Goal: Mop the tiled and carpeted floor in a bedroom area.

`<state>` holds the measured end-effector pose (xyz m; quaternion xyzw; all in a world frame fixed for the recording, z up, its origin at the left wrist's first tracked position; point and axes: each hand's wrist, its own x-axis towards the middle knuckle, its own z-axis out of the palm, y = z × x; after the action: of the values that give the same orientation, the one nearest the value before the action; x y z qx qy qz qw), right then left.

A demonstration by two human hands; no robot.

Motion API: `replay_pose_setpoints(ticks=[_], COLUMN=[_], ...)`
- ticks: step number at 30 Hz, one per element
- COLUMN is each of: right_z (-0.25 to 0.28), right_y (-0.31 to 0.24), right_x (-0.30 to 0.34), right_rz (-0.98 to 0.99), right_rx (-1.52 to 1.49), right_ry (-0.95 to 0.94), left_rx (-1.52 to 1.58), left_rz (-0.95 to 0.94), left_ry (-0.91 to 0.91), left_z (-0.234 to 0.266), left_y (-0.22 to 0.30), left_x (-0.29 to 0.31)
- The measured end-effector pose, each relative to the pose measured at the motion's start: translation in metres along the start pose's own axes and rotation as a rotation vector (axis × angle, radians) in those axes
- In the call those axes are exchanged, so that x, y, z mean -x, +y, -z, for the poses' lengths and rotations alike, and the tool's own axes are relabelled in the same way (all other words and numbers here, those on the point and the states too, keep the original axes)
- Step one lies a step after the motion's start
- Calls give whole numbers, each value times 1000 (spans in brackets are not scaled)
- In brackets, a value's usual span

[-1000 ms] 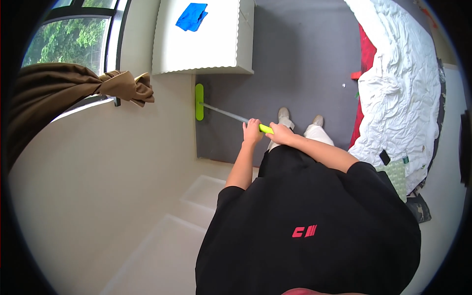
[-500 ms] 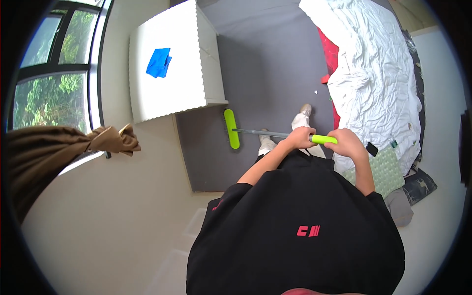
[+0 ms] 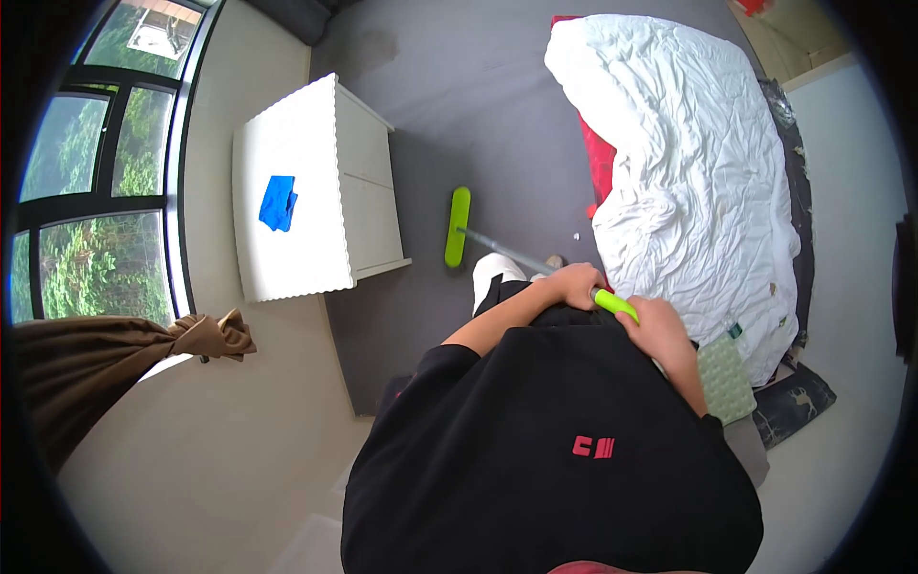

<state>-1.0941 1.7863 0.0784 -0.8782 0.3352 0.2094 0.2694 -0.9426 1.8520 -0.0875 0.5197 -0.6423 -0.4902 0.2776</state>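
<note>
1. While both hands close around the mop's handle, the left hand (image 3: 574,284) grips the grey shaft and the right hand (image 3: 658,328) grips the lime-green end (image 3: 615,304)
2. The mop (image 3: 507,253) slants across the grey floor (image 3: 478,124), its green head (image 3: 458,227) lying flat just beside the white cabinet (image 3: 368,182)
3. A blue cloth (image 3: 278,203) lies on the cabinet's tabletop, near its window-side edge
4. The bed (image 3: 688,172), covered in a white sheet, runs along the floor's right edge

Around me — grey floor (image 3: 497,115); a white cabinet (image 3: 296,201) at ten o'clock with a blue cloth (image 3: 278,202) on it. Windows (image 3: 86,191) at nine, brown curtain (image 3: 105,359) tied back — bed (image 3: 688,172) with white sheet at two.
</note>
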Motion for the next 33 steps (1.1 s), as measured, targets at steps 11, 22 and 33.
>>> replay_pose_setpoints(ticks=[11,22,33], right_z=[-67,-29,62], right_y=[53,2,-24], right_x=[-164,-372,-474], right_rz=[-283,-272,-211], right_rx=[-660,-827,-733], right_ry=[199,244,272], left_rx=[-337,-524,-482], left_rz=[10,125,104], left_ry=[165,155,39], left_z=[81,268,402], left_y=[-110,-227,-264], left_x=[-92,-139,-180])
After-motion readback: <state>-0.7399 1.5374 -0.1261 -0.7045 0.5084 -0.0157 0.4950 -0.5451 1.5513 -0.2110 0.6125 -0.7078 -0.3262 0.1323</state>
